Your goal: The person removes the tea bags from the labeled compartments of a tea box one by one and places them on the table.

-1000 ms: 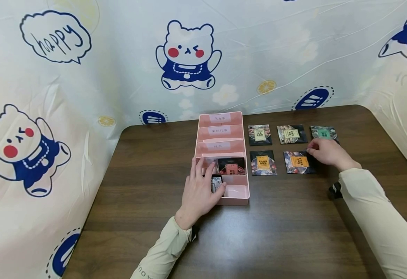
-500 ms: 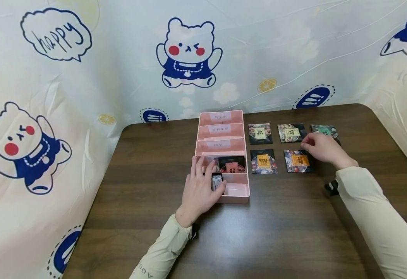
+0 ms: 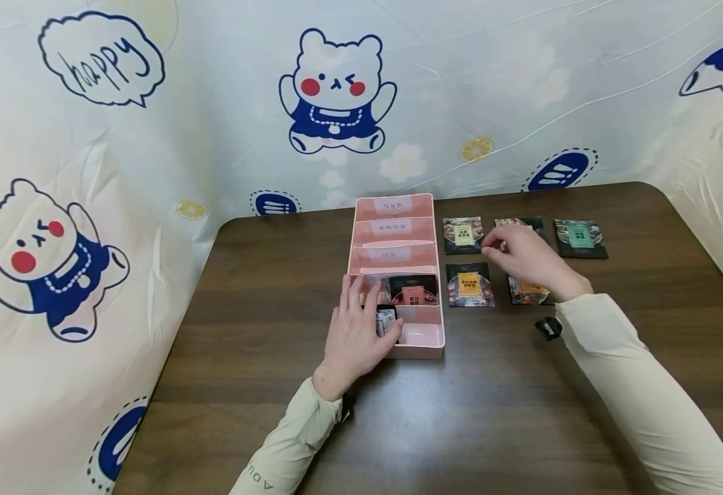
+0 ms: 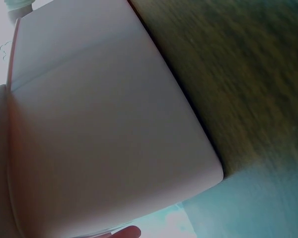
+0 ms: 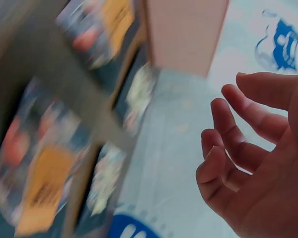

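Observation:
My left hand (image 3: 350, 340) rests on the left side of a pink divided box (image 3: 419, 352), its fingers spread over the rim. Beside its thumb, a black sachet with a pale label (image 3: 386, 320) shows in the nearest compartment. A red-labelled sachet (image 3: 414, 294) lies one compartment back. My right hand (image 3: 536, 258) hovers above the sachets on the table, partly covering a pale-labelled one (image 3: 512, 222) and an orange-labelled one (image 3: 527, 294). The right wrist view shows its fingers (image 5: 233, 129) loosely bent, thumb apart, nothing between them.
To the box's right lie a yellow-green-labelled sachet (image 3: 463, 236), a yellow-orange-labelled sachet (image 3: 469, 284) and a green-labelled sachet (image 3: 580, 238). Paper labels mark the three rear compartments. A printed cloth (image 3: 225, 103) hangs around the brown wooden table (image 3: 262, 289).
My right hand has moved left, from beside the green-labelled sachet toward the yellow-green-labelled one, uncovering the green one. My left hand stays on the box.

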Tool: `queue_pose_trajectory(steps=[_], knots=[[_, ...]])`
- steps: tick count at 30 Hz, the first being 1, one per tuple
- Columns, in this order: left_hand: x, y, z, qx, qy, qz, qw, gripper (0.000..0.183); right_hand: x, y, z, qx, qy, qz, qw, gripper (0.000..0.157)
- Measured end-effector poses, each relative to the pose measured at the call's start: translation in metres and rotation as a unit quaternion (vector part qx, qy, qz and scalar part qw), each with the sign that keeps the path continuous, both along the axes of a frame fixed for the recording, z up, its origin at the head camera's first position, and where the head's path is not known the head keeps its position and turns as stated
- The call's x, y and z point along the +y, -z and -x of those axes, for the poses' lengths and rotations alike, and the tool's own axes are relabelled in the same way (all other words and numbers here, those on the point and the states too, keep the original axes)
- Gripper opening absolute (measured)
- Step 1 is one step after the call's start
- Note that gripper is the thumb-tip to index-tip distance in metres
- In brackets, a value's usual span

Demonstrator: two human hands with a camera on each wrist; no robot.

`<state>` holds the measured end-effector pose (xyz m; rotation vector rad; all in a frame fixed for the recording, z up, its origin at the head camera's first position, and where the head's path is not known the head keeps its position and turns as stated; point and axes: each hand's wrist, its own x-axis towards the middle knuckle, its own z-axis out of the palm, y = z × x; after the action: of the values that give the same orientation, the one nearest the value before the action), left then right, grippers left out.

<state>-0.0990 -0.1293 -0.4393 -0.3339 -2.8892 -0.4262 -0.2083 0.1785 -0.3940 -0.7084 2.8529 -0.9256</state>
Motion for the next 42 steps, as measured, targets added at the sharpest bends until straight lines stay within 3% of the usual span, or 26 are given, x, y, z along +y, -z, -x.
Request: queue_pose_trajectory(steps=[9, 19, 27, 42], knots=[[-0.001, 0.001, 0.0, 0.007, 0.004, 0.004, 1.0, 0.067, -0.066, -0.009, -0.012, 0.05, -0.107, 0.017, 0.993, 0.016], [-0.001, 0.0, 0.0, 0.014, 0.005, 0.009, 0.9999, 0.067, -0.118, -0.007, -0.023, 0.095, -0.163, -0.056, 0.981, 0.019], [0.0, 0.001, 0.0, 0.02, 0.004, 0.011, 0.9997, 0.066, -0.134, -0.001, -0.023, 0.138, -0.171, -0.107, 0.97, 0.017], [0.0, 0.0, 0.0, 0.019, 0.002, 0.016, 0.9997, 0.067, -0.138, 0.005, -0.021, 0.133, -0.151, -0.129, 0.971, 0.016]])
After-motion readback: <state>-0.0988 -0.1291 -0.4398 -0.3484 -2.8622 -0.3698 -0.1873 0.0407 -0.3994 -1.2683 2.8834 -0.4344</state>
